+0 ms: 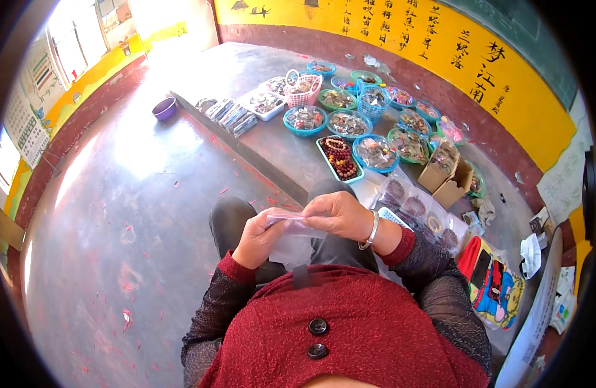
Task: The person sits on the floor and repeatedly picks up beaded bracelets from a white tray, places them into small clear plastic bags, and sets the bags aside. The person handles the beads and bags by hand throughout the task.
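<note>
Left hand (258,239) and right hand (340,215), fingers closed, pinch the upper edge of a clear plastic bag (291,246) hanging between them. Handling appears under way; whether the bag is filled or sealed cannot be told. Beyond the right hand lie plastic-covered bracelets (414,207); farther, uncovered bead strings (344,169).

Glossy plastic bag (291,244); smooth metal bangle (375,229); rough knit top (362,304); matt cardboard box (433,179).

Left grip (254,238) and right grip (342,215) pinching clear bag (295,243), bead tray (360,172) beyond
</note>
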